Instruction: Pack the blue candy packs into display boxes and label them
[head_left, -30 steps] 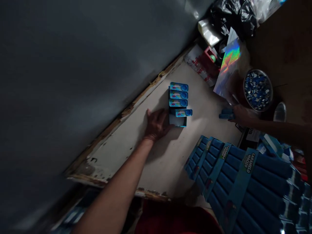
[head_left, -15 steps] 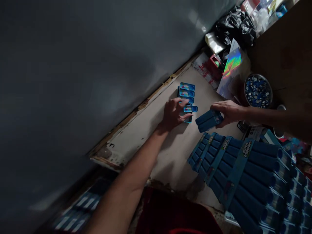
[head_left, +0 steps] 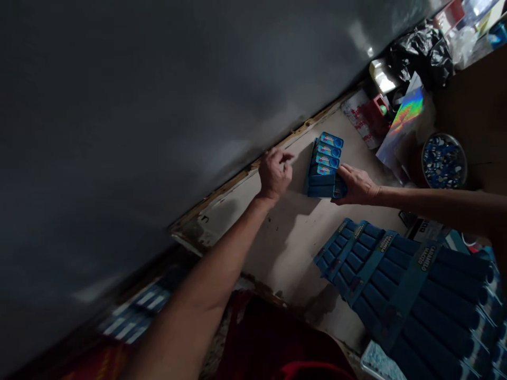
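Note:
A short row of small blue boxes (head_left: pixel 328 150) with colourful printed ends and round blue tops stands on the pale tabletop. My right hand (head_left: pixel 358 184) is closed on blue boxes (head_left: pixel 321 186) at the near end of this row, with fingers round their right side. Those boxes touch or nearly touch the row; my fingers hide part of them. To the left of the row, my left hand (head_left: pixel 275 174) is apart from it, near the wall. Its fingers are loosely bent, with thumb and forefinger apart and nothing seen between them.
Banded blue tubes marked "CARAMELO MACIZO" (head_left: pixel 396 279) are stacked at the lower right. A round tub of small blue and silver pieces (head_left: pixel 444 161), a shiny rainbow sheet (head_left: pixel 406 116) and a black plastic bag (head_left: pixel 422 50) lie beyond. A dark wall (head_left: pixel 158 116) borders the worn tabletop (head_left: pixel 273 243).
My right hand has brought the blue boxes to the near end of the row. My left hand has let go of the row and drawn back left. The view has shifted.

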A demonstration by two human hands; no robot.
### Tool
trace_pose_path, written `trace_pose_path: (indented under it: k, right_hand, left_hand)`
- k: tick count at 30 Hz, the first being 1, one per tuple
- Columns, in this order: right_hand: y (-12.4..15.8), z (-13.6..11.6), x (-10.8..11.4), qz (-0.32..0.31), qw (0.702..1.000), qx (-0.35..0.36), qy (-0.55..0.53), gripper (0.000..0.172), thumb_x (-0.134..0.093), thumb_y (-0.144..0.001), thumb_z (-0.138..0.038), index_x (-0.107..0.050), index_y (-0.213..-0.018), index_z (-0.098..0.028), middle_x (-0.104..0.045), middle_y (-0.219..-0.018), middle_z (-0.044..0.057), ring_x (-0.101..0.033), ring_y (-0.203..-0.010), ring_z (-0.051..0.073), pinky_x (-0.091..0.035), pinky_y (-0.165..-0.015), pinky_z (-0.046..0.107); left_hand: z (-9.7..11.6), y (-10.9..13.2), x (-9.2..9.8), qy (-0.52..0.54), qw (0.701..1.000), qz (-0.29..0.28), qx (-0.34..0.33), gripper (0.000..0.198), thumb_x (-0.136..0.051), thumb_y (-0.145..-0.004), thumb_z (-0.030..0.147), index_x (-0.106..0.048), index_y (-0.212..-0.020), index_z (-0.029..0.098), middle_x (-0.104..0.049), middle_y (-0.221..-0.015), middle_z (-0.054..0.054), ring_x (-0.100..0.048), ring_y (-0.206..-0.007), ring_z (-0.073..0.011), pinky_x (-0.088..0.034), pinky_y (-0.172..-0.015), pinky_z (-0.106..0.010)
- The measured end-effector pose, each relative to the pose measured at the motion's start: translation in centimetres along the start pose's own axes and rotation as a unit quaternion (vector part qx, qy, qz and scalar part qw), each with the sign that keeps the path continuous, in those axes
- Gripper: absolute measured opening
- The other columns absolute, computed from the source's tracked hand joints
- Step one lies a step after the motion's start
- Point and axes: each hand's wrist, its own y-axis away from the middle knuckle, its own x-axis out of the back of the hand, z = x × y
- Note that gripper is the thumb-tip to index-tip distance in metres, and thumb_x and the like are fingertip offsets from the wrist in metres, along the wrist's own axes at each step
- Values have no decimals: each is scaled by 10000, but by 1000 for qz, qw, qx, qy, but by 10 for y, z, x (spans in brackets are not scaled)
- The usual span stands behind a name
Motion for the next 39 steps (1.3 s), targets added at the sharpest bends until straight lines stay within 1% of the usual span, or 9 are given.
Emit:
trace_pose_path:
  k: [4,6,8,15,20,26,31,36,39]
  right_hand:
    - [-3,-17,-12,14,997,-66,35,649,-792,-716,-571,-548,-1186,-195,-617,-1265,174,-611,-1058,326,-479,-720,362]
    - [-2,-24,-17,13,996,-75,53,605,-767,-737,-533,-547,-1189,-196,-617,-1272,180,-601,-1093,340,-484,-714,365]
    - [-3,-30,-20,11,995,-76,67,553,-738,-760,-488,-549,-1189,-194,-619,-1274,185,-591,-1123,347,-492,-722,370]
    - [-8,-46,-22,-15,991,-93,94,542,-727,-792,-436,-539,-1231,-180,-593,-1310,211,-555,-1141,362,-520,-729,393]
    - [-13,-53,-15,-65,987,-88,116,535,-714,-832,-388,-535,-1274,-144,-571,-1351,244,-540,-1180,385,-559,-741,428]
    - [-17,-59,-3,-102,983,-104,111,684,-769,-816,-329,-500,-1414,-135,-531,-1446,254,-589,-1156,387,-589,-789,459]
    - [-19,-65,-9,-98,982,-66,144,884,-644,-899,-282,-264,-1695,-217,-379,-1668,247,-583,-1238,436,-568,-883,546]
    - [-37,-78,-29,-92,972,-57,211,859,-604,-951,-385,-245,-1716,-228,-316,-1725,257,-572,-1251,454,-539,-915,629]
    - [-45,-90,-30,-104,968,-76,217,969,-731,-881,-475,-282,-1703,-228,-349,-1699,285,-603,-1215,443,-570,-858,606]
  left_hand:
    - [-9,69,-20,-17,990,-139,-26,674,-721,-858,353,-570,-1476,130,-663,-1357,-172,-639,-1223,-328,-531,-1093,-454]
    - [-8,91,-37,-15,991,-136,-15,740,-718,-905,475,-533,-1534,132,-645,-1406,-189,-611,-1290,-346,-507,-1127,-459]
    - [-6,100,-50,-13,994,-112,9,564,-590,-1010,494,-624,-1456,151,-697,-1319,-170,-632,-1242,-325,-500,-1124,-459]
    - [-9,102,-64,-19,998,-57,14,508,-371,-1108,427,-675,-1429,178,-641,-1429,-160,-602,-1279,-325,-472,-1126,-490]
    - [-1,106,-68,-75,993,-82,30,533,-402,-1072,294,-543,-1566,150,-630,-1450,-212,-599,-1256,-357,-468,-1096,-518]
    - [11,107,-67,-138,983,-115,29,600,-396,-1071,331,-452,-1639,148,-571,-1533,-248,-557,-1289,-426,-420,-1062,-590]
    - [10,108,-69,-132,984,-112,43,602,-367,-1071,299,-422,-1659,183,-580,-1548,-220,-544,-1320,-411,-391,-1082,-585]
    - [1,110,-70,-107,988,-99,39,637,-422,-1071,427,-426,-1630,122,-556,-1568,-248,-550,-1360,-397,-392,-1115,-525]
    - [-3,111,-68,-88,992,-76,38,854,-538,-1000,642,-393,-1630,83,-578,-1520,-287,-570,-1340,-419,-417,-1107,-516]
